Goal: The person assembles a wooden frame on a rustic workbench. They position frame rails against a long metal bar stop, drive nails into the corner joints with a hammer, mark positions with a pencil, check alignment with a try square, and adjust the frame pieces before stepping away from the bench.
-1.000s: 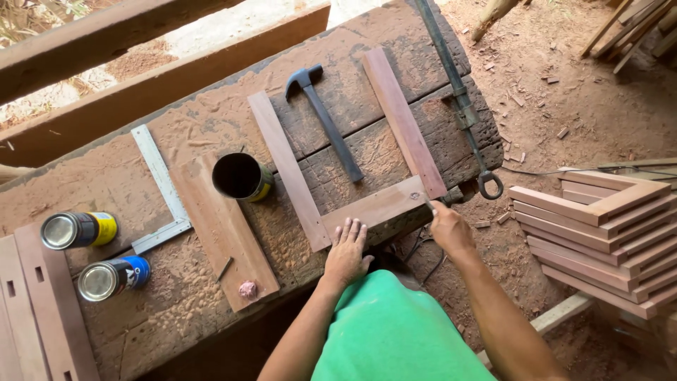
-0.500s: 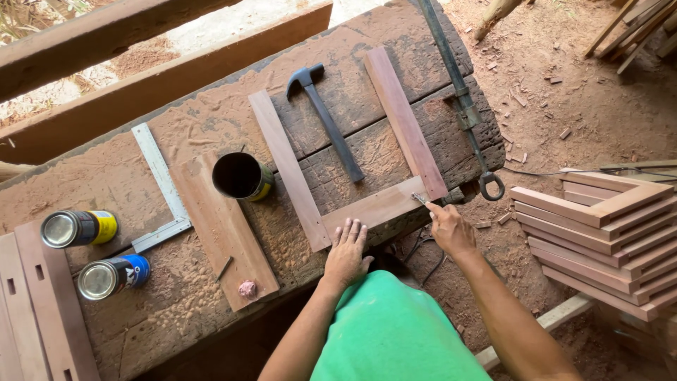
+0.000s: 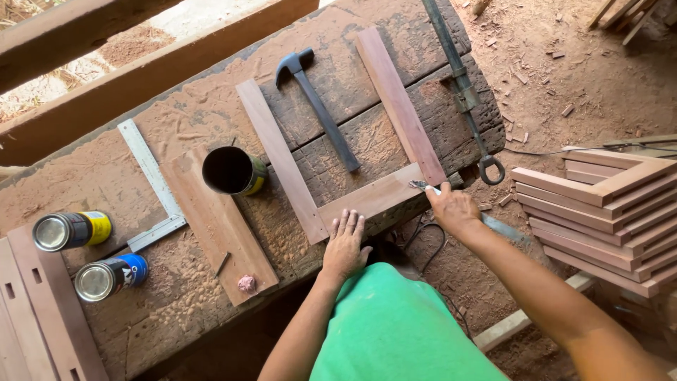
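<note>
Wooden frame (image 3: 367,199) | left hand (image 3: 345,245) fingers flat, spread on it | right hand (image 3: 451,207) fingers clamped on brush (image 3: 422,187)

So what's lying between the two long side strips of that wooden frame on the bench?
In the head view, a claw hammer lies on the worn workbench between the left strip and the right strip, head away from the person, apart from both strips.

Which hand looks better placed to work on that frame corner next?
Probably the right hand: it holds a small tool at the wooden frame's right corner joint. The left hand lies flat, fingers spread, on the frame's bottom rail.
</note>
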